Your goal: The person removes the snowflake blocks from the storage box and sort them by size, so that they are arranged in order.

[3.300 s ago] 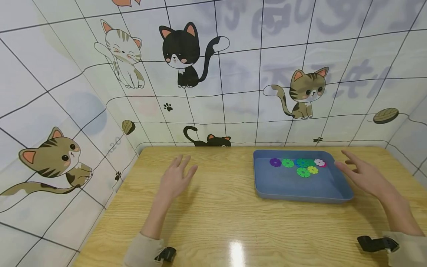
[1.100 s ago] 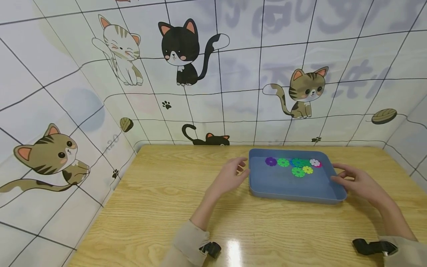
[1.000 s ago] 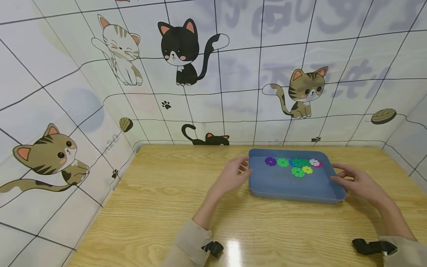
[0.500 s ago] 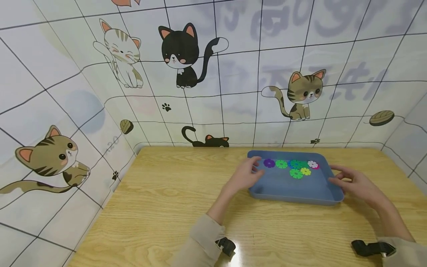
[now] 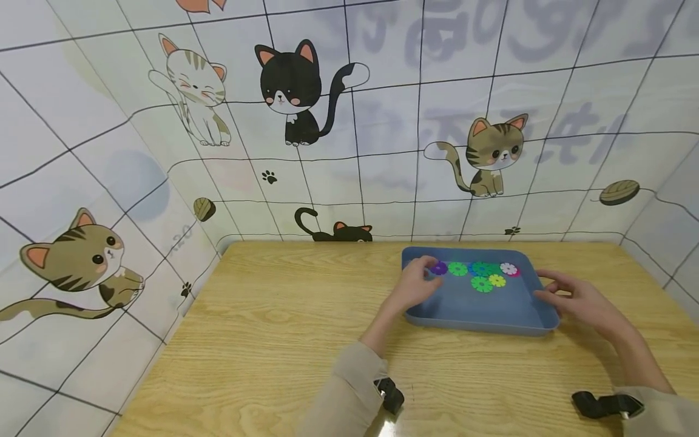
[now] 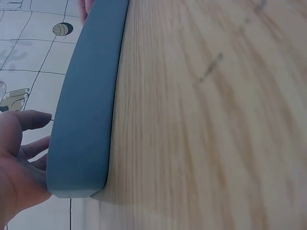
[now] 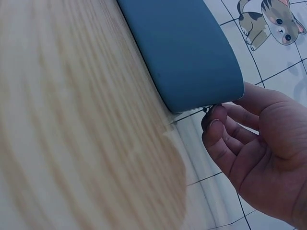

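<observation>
A shallow blue tray [image 5: 480,312] lies on the table, with small flower-shaped plastic discs near its far side. Among them are a purple disc [image 5: 439,268], a green disc [image 5: 457,269], a yellow disc [image 5: 497,280] and a white disc [image 5: 509,268]; some overlap. Reaching over the tray's left rim, my left hand [image 5: 413,286] has its fingers loosely bent right beside the purple disc, holding nothing. My right hand [image 5: 583,303] holds the tray's right wall, thumb over the rim. In the right wrist view its fingers [image 7: 223,151] lie outside the wall.
The wood-grain table [image 5: 295,346] runs back to a wall covering [image 5: 382,133] printed with cats and grid lines. A black wrist strap [image 5: 390,394] sits on the left sleeve, another strap [image 5: 606,405] on the right one.
My left hand has come rightward from the bare table, past the tray's left rim and over its inside. My right hand has moved from above the right rim down onto the tray's side.
</observation>
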The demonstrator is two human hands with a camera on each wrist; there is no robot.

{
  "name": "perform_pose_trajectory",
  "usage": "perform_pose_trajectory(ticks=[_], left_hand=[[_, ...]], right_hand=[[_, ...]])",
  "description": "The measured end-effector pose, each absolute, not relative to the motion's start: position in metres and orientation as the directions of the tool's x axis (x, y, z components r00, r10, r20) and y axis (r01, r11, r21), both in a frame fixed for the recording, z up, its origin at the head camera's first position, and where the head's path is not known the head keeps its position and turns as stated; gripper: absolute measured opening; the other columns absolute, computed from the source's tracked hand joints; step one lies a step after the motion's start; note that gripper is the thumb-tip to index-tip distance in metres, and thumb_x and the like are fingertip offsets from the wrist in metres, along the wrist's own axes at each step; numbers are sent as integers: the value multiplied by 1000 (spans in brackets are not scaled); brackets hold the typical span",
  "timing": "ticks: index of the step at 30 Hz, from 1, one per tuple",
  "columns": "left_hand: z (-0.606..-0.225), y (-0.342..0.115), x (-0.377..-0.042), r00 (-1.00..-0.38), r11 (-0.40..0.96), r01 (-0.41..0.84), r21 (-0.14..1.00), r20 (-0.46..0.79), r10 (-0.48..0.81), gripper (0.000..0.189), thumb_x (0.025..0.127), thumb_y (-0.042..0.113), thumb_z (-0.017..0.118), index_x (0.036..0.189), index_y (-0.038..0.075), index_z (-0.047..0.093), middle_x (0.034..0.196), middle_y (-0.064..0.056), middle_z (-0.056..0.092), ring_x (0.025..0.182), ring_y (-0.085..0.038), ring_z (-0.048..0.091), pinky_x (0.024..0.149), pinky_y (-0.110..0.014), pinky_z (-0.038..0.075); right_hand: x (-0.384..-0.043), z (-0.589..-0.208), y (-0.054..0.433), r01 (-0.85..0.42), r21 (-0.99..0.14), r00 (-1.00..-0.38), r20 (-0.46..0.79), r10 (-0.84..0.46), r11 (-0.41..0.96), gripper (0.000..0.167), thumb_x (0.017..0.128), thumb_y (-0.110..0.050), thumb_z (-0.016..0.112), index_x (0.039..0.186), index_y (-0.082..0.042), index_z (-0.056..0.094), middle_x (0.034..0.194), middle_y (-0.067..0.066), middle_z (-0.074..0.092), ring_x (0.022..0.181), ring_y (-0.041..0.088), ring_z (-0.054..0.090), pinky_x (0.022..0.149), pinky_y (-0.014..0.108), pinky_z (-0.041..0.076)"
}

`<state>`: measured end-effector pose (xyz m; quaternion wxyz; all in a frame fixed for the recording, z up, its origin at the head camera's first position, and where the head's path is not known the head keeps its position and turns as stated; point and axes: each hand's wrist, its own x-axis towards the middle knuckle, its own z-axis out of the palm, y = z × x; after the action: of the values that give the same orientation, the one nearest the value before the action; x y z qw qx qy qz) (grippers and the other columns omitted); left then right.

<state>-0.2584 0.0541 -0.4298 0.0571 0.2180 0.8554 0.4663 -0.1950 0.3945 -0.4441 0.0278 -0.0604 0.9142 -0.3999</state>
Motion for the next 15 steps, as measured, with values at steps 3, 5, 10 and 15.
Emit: perform_pose_trajectory(ticks=[3,5,10,15], left_hand=[[-433,62,-262,-915,487,298,821,99,392,45,95,15,68,137,3,58,128,-13,62,109,-19,57,88,-25,48],[-435,66,-265,-926,494,274,825,89,367,45,94,15,69,137,4,58,128,-12,62,110,-18,57,91,-27,48],[-443,74,-271,-942,517,246,820,77,325,45,93,14,70,136,5,60,131,-11,62,117,-20,58,98,-29,47],[-448,77,-277,-941,540,259,800,84,328,48,91,11,69,137,6,60,135,-11,61,123,-24,57,102,-30,46]], right_hand=[[-195,-445,395,-91,-729,-992,6,-127,678,64,102,-28,62,150,7,36,102,15,59,74,12,59,62,29,52],[-195,-447,395,-96,-726,-992,10,-128,681,64,102,-27,62,150,7,37,102,15,59,75,12,59,62,29,52],[-197,-450,395,-89,-725,-992,6,-123,683,63,102,-26,62,150,7,37,102,15,59,76,12,59,62,28,52],[-197,-448,395,-74,-720,-993,-8,-115,690,64,103,-26,62,150,7,36,105,15,59,76,11,58,62,28,51]])
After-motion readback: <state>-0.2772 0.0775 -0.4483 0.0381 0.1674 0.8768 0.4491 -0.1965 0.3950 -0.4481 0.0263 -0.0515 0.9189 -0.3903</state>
